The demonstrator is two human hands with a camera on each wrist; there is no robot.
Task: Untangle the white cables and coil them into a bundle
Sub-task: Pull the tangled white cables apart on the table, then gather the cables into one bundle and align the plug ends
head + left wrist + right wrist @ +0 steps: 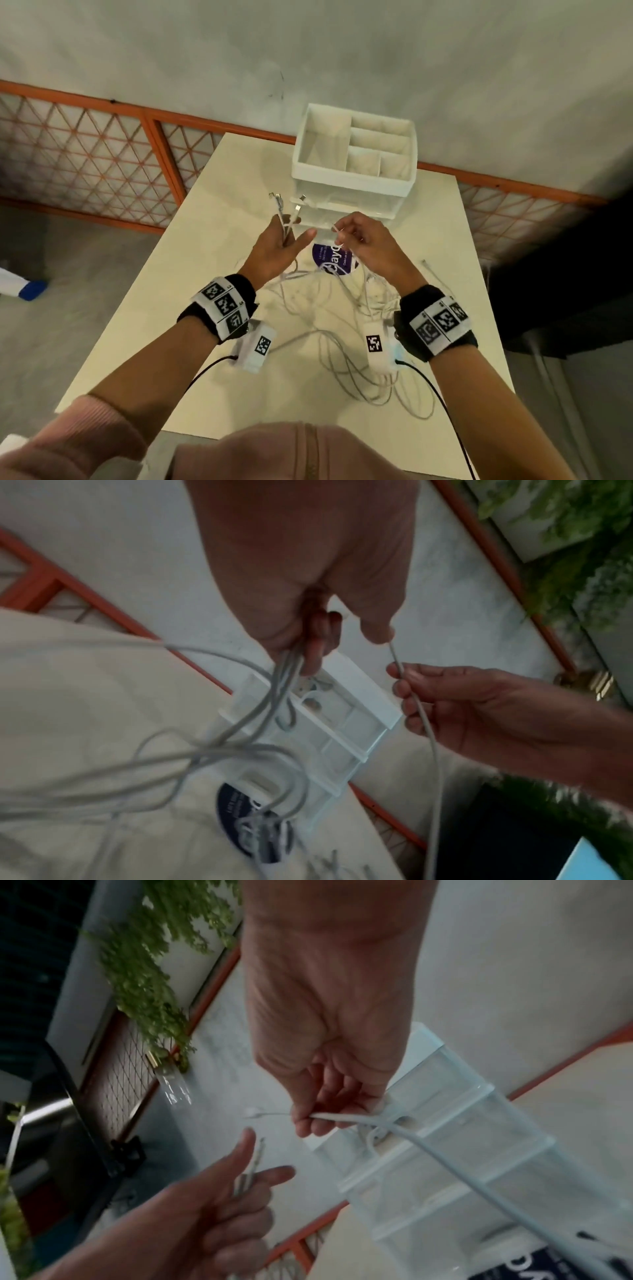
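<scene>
A tangle of white cables [342,329] lies on the cream table [212,274] between my wrists. My left hand [281,243] is raised above it and grips several cable ends, whose plugs [287,202] stick up past the fingers. In the left wrist view the gripped strands [284,674] hang down from that hand [308,637]. My right hand [359,236] pinches one cable end [337,231] close beside the left hand. The right wrist view has this cable [428,1148] running back from the fingers [315,1123], with its thin tip poking out.
A white organiser with compartments [356,150] and clear drawers stands at the table's far edge, just beyond my hands. A round purple sticker [334,260] lies under the cables. One loose cable end [428,265] lies at the right. Orange lattice railing [102,161] runs behind the table.
</scene>
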